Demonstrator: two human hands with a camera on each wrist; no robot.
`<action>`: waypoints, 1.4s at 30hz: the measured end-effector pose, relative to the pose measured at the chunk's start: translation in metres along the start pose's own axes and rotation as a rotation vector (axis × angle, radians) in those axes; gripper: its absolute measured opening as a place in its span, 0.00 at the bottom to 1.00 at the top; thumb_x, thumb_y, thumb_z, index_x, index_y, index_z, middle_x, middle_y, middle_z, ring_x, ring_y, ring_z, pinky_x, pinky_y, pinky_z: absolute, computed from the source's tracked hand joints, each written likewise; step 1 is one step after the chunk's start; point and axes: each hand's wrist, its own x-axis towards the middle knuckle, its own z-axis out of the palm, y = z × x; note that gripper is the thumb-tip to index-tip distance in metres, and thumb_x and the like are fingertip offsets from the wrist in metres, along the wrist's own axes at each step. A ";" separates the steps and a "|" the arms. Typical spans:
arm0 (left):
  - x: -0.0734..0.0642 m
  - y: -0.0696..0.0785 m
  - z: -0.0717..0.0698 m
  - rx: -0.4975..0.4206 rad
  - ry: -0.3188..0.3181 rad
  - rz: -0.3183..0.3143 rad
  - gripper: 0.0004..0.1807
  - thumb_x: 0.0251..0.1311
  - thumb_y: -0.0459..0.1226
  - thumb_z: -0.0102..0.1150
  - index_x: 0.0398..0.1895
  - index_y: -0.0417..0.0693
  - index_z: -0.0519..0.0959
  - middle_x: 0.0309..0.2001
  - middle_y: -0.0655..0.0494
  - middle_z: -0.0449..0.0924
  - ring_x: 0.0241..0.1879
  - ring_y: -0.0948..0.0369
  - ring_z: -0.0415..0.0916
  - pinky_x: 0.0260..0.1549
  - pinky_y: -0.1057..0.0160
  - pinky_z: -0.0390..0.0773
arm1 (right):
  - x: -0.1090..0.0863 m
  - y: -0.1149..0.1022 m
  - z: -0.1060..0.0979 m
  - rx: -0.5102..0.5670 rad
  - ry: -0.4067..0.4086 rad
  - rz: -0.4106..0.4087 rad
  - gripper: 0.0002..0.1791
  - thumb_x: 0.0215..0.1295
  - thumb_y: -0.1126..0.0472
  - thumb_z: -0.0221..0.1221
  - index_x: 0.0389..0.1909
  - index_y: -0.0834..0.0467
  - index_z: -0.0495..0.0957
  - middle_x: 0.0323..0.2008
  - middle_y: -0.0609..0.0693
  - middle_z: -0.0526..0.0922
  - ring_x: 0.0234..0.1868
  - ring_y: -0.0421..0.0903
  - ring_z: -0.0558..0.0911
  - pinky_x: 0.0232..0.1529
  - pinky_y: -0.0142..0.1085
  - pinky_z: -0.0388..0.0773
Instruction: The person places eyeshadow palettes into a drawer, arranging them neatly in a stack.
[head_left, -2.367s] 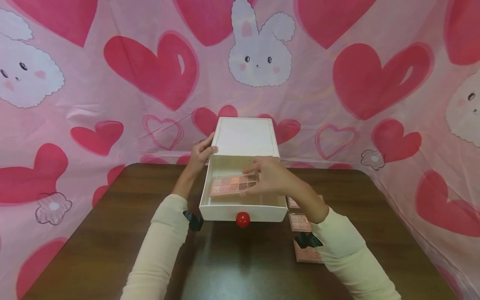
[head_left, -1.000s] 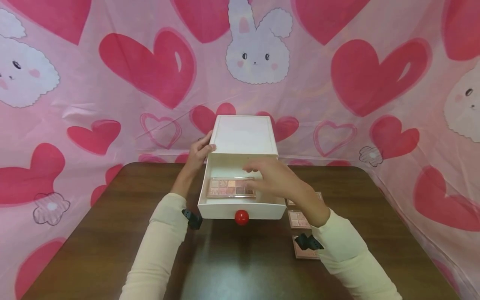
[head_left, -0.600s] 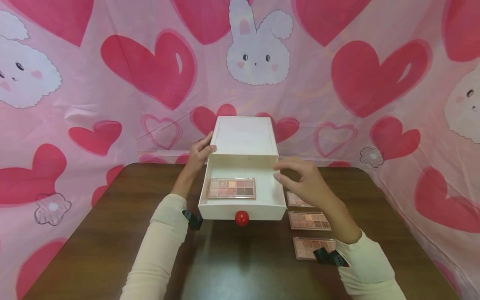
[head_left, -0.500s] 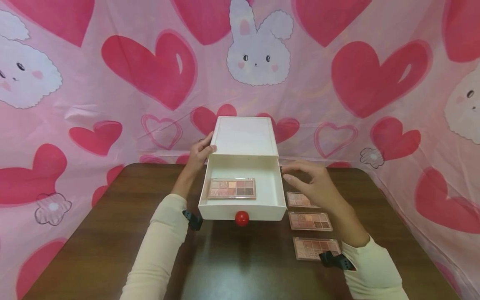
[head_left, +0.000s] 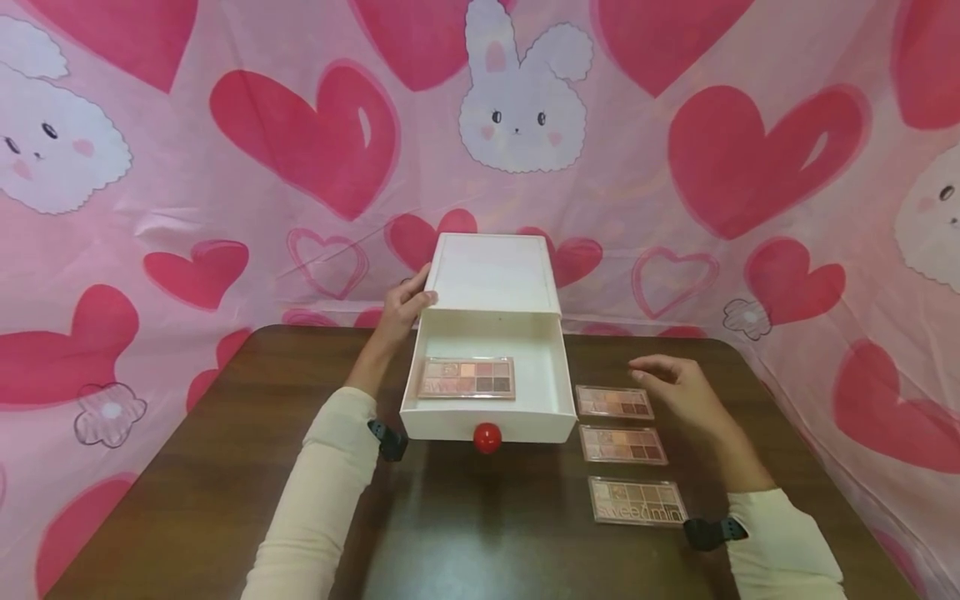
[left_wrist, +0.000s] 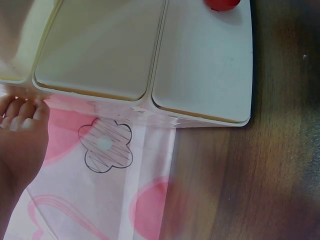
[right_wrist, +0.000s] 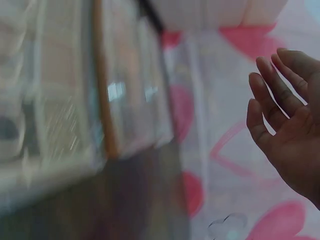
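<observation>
A white drawer unit (head_left: 492,271) stands on the table with its top drawer (head_left: 525,423) pulled out. Inside that drawer, towards its front left, lies an eyeshadow palette (head_left: 467,378). My left hand (head_left: 401,312) rests against the unit's left side, thumb at the top edge. To the right of the unit, my right hand (head_left: 686,387) hovers beside the farthest of three more palettes, the far palette (head_left: 615,402). Its fingers are loosely bent with nothing between them. Towards me lie the middle palette (head_left: 622,445) and the near palette (head_left: 637,502).
A red knob (head_left: 487,437) sticks out from the open drawer's front. Lower drawer fronts (left_wrist: 100,50) show in the left wrist view. The dark wooden table (head_left: 480,533) ends at a pink cloth backdrop (head_left: 622,200) with hearts and rabbits.
My right hand has let go of the palette, which now lies flat in the drawer, and has moved out to the right beside the other palettes. My left hand stays on the unit.
</observation>
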 end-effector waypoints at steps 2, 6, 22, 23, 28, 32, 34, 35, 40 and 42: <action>0.000 0.000 0.000 0.006 0.001 0.004 0.36 0.64 0.34 0.49 0.77 0.38 0.59 0.77 0.38 0.61 0.44 0.74 0.77 0.42 0.75 0.83 | 0.002 0.013 -0.002 -0.026 -0.008 0.020 0.20 0.73 0.59 0.59 0.56 0.71 0.79 0.50 0.50 0.88 0.44 0.24 0.80 0.45 0.21 0.77; 0.000 0.001 -0.001 0.006 0.004 0.001 0.36 0.63 0.34 0.49 0.77 0.38 0.59 0.77 0.38 0.60 0.43 0.75 0.77 0.41 0.74 0.83 | 0.006 0.036 -0.005 -0.125 -0.041 0.049 0.18 0.69 0.64 0.61 0.54 0.73 0.80 0.52 0.70 0.85 0.39 0.25 0.80 0.39 0.23 0.80; 0.000 0.001 0.000 0.014 0.004 -0.013 0.37 0.63 0.34 0.49 0.77 0.39 0.59 0.78 0.39 0.59 0.45 0.74 0.76 0.42 0.75 0.82 | 0.014 0.072 0.001 -0.207 -0.221 0.028 0.35 0.56 0.63 0.73 0.62 0.76 0.73 0.59 0.75 0.78 0.57 0.66 0.81 0.53 0.43 0.85; 0.000 0.001 0.000 0.015 0.004 -0.012 0.37 0.63 0.34 0.49 0.77 0.39 0.59 0.77 0.39 0.59 0.45 0.74 0.76 0.42 0.75 0.82 | 0.015 0.072 0.002 -0.214 -0.228 0.018 0.36 0.56 0.62 0.73 0.62 0.77 0.73 0.61 0.76 0.76 0.58 0.68 0.80 0.54 0.48 0.84; 0.000 0.000 0.000 0.003 0.003 -0.009 0.36 0.63 0.34 0.49 0.77 0.37 0.59 0.78 0.40 0.58 0.48 0.75 0.75 0.45 0.77 0.81 | 0.014 0.077 0.005 -0.261 -0.228 -0.026 0.37 0.52 0.63 0.75 0.61 0.76 0.74 0.61 0.76 0.74 0.60 0.72 0.76 0.57 0.59 0.80; 0.000 -0.001 0.001 -0.003 -0.003 -0.010 0.35 0.64 0.33 0.49 0.76 0.36 0.59 0.79 0.41 0.57 0.51 0.76 0.74 0.49 0.78 0.79 | 0.012 0.083 0.006 -0.284 -0.208 -0.049 0.35 0.50 0.64 0.76 0.58 0.76 0.76 0.58 0.75 0.76 0.59 0.71 0.76 0.55 0.55 0.81; 0.000 -0.001 0.001 0.002 -0.001 -0.011 0.35 0.63 0.33 0.49 0.76 0.36 0.60 0.78 0.40 0.58 0.50 0.75 0.74 0.49 0.78 0.79 | 0.011 0.086 0.005 -0.287 -0.202 -0.056 0.35 0.50 0.64 0.76 0.57 0.77 0.77 0.56 0.75 0.77 0.58 0.71 0.76 0.54 0.50 0.82; 0.000 -0.001 0.001 0.005 0.000 -0.008 0.35 0.63 0.33 0.49 0.76 0.36 0.60 0.78 0.40 0.58 0.49 0.75 0.74 0.48 0.78 0.79 | 0.011 0.088 0.005 -0.279 -0.196 -0.054 0.35 0.50 0.64 0.76 0.56 0.77 0.77 0.56 0.76 0.77 0.58 0.71 0.76 0.54 0.47 0.83; 0.000 0.001 0.001 0.017 0.008 0.006 0.36 0.63 0.34 0.49 0.76 0.37 0.60 0.77 0.39 0.60 0.46 0.75 0.75 0.45 0.78 0.80 | 0.014 0.092 0.004 -0.281 -0.185 -0.068 0.36 0.49 0.64 0.77 0.58 0.77 0.76 0.56 0.73 0.78 0.58 0.69 0.77 0.53 0.36 0.80; 0.000 0.001 0.001 0.018 0.013 0.007 0.36 0.63 0.34 0.49 0.76 0.37 0.60 0.77 0.39 0.60 0.46 0.75 0.75 0.45 0.78 0.80 | 0.015 0.093 0.004 -0.282 -0.188 -0.076 0.37 0.49 0.64 0.77 0.58 0.77 0.76 0.54 0.72 0.79 0.56 0.62 0.79 0.51 0.33 0.80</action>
